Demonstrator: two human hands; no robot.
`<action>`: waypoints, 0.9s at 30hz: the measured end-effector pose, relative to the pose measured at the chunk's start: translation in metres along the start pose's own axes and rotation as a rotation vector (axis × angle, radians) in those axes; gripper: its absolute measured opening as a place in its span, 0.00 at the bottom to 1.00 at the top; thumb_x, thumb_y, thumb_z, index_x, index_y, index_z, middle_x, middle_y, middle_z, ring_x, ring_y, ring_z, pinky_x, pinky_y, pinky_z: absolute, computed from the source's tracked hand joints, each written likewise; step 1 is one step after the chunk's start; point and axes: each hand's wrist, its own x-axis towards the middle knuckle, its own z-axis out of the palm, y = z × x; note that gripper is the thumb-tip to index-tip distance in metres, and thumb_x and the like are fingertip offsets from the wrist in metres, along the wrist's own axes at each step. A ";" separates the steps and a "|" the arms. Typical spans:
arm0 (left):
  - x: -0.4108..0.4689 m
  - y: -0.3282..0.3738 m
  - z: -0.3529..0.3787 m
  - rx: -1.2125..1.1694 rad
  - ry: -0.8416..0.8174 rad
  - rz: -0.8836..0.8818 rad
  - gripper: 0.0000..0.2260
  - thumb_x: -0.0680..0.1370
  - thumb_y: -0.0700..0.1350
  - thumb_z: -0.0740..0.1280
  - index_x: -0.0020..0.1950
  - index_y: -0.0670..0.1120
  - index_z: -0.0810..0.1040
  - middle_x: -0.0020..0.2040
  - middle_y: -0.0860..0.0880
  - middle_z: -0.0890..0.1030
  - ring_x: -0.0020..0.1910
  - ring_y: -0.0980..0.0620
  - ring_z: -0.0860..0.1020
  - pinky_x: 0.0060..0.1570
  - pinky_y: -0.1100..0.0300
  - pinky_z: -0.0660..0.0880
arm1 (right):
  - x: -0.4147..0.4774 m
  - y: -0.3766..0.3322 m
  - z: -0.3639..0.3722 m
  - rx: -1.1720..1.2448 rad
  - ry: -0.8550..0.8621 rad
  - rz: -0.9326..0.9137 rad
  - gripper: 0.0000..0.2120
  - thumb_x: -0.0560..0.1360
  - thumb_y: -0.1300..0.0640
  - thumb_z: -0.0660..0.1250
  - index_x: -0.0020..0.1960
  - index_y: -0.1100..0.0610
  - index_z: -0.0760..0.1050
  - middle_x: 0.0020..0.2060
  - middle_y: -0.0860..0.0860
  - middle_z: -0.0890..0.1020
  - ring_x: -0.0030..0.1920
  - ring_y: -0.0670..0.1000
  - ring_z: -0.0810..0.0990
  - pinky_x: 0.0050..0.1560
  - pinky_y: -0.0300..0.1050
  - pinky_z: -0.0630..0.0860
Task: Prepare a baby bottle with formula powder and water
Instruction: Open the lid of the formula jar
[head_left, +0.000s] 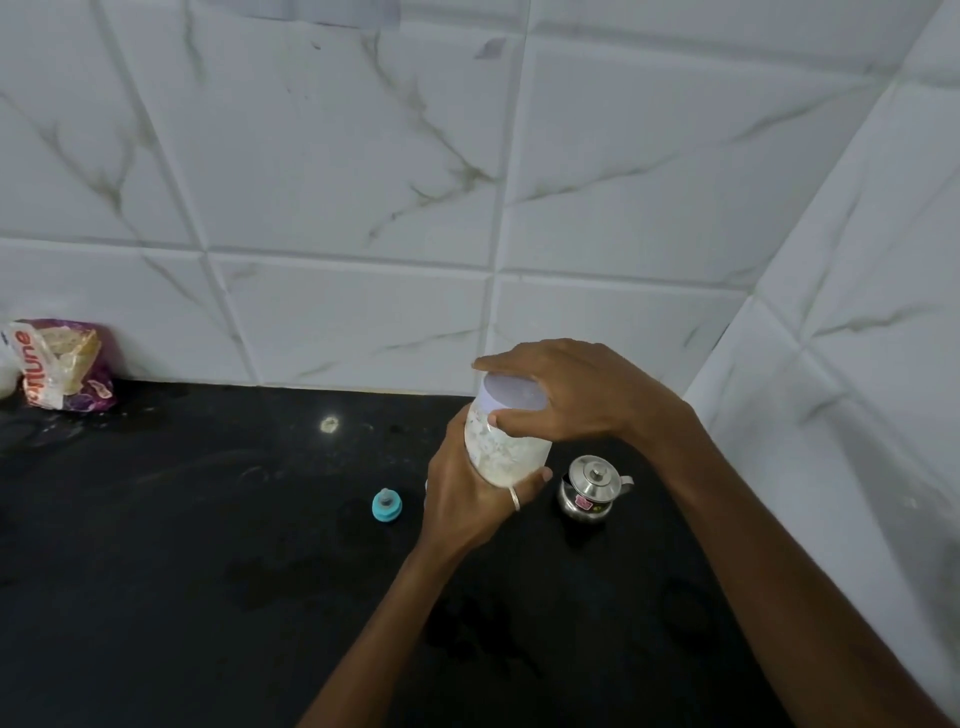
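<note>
Above the black bench (208, 545), near the corner where two tiled walls (363, 182) meet, both hands hold a jar (506, 447) of whitish powder clear of the surface. The left hand (467, 499) wraps around the lower body of the jar from the near side, its fingers (535, 480) curled shut under and around the base, a thin ring on one of them. The right hand (566, 392) comes over from the right and clasps the pale lilac lid (511, 396), thumb on the near edge and fingers closed over the far rim. The jar tilts slightly to the left.

On the bench just left of the left hand sits a teal bottle collar with its clear teat (387, 505), standing upright and apart from the jar. To the right, below the right wrist, stands a small steel pot (589, 488) with a knobbed lid and a side spout. Far to the left, against the wall, leans a crumpled food packet (65, 364) with red lettering. Faint wet marks show on the bench surface.
</note>
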 end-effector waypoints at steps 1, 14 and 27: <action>-0.005 -0.008 -0.001 0.057 0.040 0.002 0.34 0.61 0.56 0.84 0.63 0.56 0.73 0.51 0.62 0.80 0.55 0.62 0.81 0.41 0.73 0.76 | -0.003 -0.002 -0.003 0.000 -0.015 0.036 0.36 0.73 0.25 0.61 0.77 0.35 0.63 0.75 0.41 0.72 0.73 0.49 0.71 0.69 0.52 0.67; -0.011 0.014 -0.012 -0.048 0.103 0.125 0.44 0.63 0.52 0.84 0.75 0.50 0.68 0.65 0.53 0.80 0.62 0.55 0.79 0.61 0.58 0.77 | 0.001 -0.031 0.001 -0.317 0.170 0.181 0.34 0.76 0.25 0.51 0.54 0.55 0.76 0.45 0.50 0.80 0.45 0.54 0.79 0.43 0.47 0.69; -0.013 0.010 -0.014 -0.033 0.084 0.089 0.36 0.64 0.55 0.83 0.66 0.64 0.68 0.61 0.63 0.79 0.59 0.65 0.79 0.56 0.69 0.77 | -0.009 -0.022 -0.005 0.099 0.043 0.151 0.38 0.74 0.25 0.60 0.78 0.42 0.63 0.76 0.45 0.70 0.73 0.52 0.71 0.69 0.54 0.70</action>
